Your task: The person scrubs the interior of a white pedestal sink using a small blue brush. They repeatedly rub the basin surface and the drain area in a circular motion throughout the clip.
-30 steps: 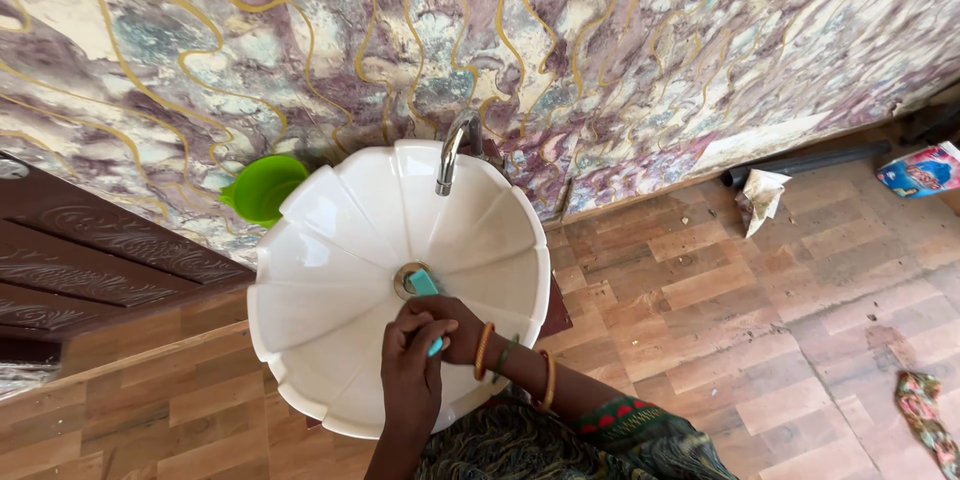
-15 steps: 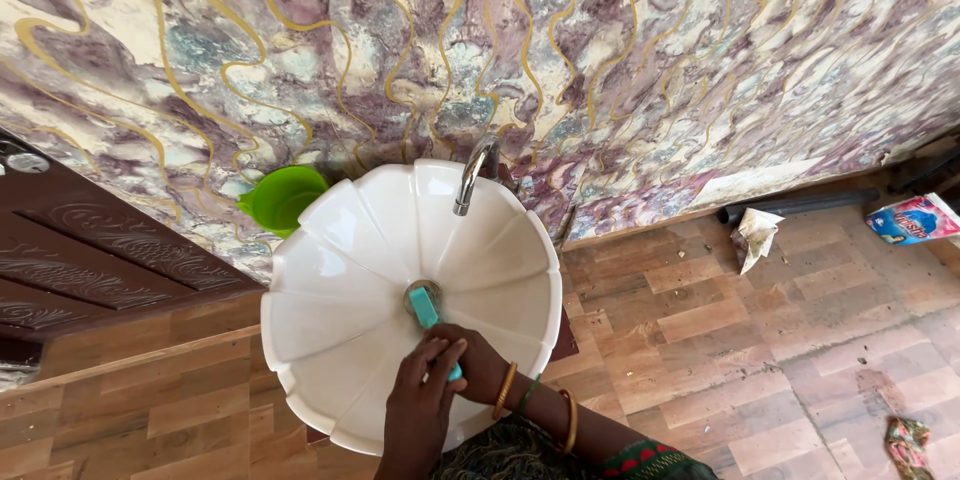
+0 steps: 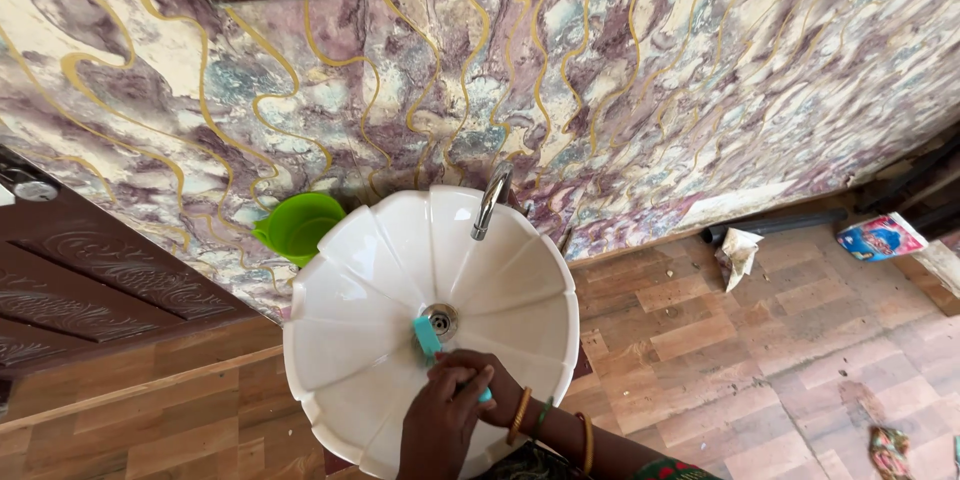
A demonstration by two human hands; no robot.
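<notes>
Down at the basin: two hands closed on a teal brush

Materials first. Washbasin: glossy white ceramic, round, moulded into broad petal-like flutes that run from the scalloped rim down to a metal drain at centre. Surface smooth and reflective.

Brush: teal plastic, short blocky head, lying on the basin floor just at 6 o'clock of the drain, head nearly touching the drain ring. Its handle runs toward 5 o'clock and vanishes under the hands.

Left hand: fingers curled over, knuckles up, clenched around the brush handle at the basin's 6 o'clock slope. Right hand: tucked just behind and to the right, fingers wrapped on the same handle; a teal sliver shows between them. Right wrist carries bangles, orange and green, thin and rigid.

Surroundings. Tap: chrome, curved spout, at 12 o'clock on the rim, leaning over the bowl. Green plastic bowl at 10 o'clock, tucked behind the rim against the wall. Wall: polished marble-pattern tile, purple, cream and gold veins. Floor: wood-look planks, matte. Dark carved wooden door at 9 o'clock. Crumpled paper at 3 o'clock near the wall foot; colourful packet farther out the same way.

Nothing lies between hands and drain but the brush itself.
</notes>
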